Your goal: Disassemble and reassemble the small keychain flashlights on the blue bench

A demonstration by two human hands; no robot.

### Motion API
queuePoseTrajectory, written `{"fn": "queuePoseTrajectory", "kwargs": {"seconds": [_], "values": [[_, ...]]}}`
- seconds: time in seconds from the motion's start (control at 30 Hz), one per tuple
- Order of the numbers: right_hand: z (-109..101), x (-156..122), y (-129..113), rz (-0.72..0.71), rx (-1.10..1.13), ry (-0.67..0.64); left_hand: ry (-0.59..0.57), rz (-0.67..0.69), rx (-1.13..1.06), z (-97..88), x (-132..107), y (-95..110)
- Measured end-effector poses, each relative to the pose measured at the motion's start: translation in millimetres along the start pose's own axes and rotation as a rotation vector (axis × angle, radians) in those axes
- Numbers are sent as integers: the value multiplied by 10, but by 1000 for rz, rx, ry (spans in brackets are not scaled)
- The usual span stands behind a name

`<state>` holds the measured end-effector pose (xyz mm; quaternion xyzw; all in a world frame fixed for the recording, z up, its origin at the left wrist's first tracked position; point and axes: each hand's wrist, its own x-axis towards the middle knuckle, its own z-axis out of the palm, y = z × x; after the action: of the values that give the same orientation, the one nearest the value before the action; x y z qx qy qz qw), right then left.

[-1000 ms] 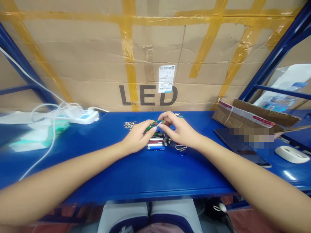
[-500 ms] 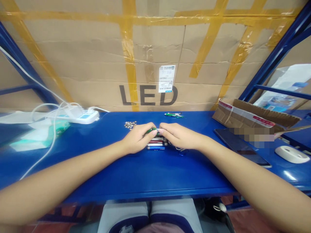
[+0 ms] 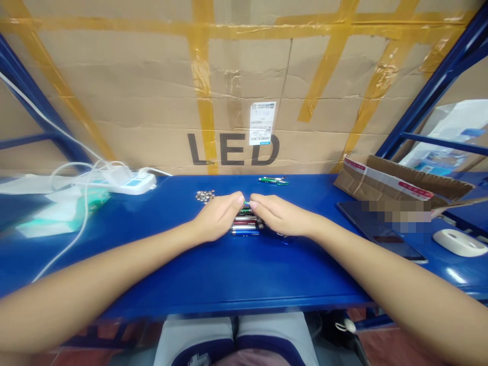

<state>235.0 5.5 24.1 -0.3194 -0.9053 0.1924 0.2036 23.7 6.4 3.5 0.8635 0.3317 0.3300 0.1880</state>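
Observation:
My left hand (image 3: pixel 218 217) and my right hand (image 3: pixel 284 214) meet at the fingertips over the middle of the blue table. Both are closed, thumbs on top, around a small green metal tube (image 3: pixel 246 203) that is mostly hidden by the fingers. Just below them lies a row of small metal tubes, among them a dark red tube (image 3: pixel 244 224) and a blue tube (image 3: pixel 246 233). Key rings (image 3: pixel 286 238) show beside my right hand. Left of my left hand is a pile of silver button cells (image 3: pixel 205 195). Farther back lie green tubes (image 3: pixel 272 180) with metal fittings.
A white power strip (image 3: pixel 139 183) with cables and a green-white packet (image 3: pixel 57 213) are at the left. On the right are an open cardboard box (image 3: pixel 389 183), a dark tablet-like slab (image 3: pixel 381 236) and a white mouse (image 3: pixel 459 242). A large taped carton (image 3: pixel 152 101) stands behind the table.
My left thumb has lifted and straightened upward, and less of the green tube shows at that hand. My right hand has barely moved. The row, button cells and tubes behind stay put.

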Motion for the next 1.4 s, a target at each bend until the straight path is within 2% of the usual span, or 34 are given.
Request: {"fn": "queuePoseTrajectory", "kwargs": {"seconds": [0.33, 0.43, 0.63, 0.8, 1.03, 1.13, 1.2, 1.4], "values": [[-4, 19, -17, 22, -81, -4, -19, 6, 51, 9, -5, 25], [6, 23, -25, 58, -163, 18, -17, -18, -27, 0, 3, 50], [25, 30, -1, 106, -341, 115, 10, -157, -285, 14, 32, 45], [36, 26, 33, 123, -393, 205, -7, -190, -505, 61, 67, 35], [53, 22, 26, 112, -309, 295, -62, -175, -505, 78, 78, 91], [-1, 39, 40, 203, -275, 337, -11, -162, -489, 94, 68, 89], [-69, 49, 91, 311, -268, 313, 40, -153, -448, 96, 67, 67], [-252, 58, 424, 610, -317, 63, 182, -169, -220, 54, 89, -48]]}}
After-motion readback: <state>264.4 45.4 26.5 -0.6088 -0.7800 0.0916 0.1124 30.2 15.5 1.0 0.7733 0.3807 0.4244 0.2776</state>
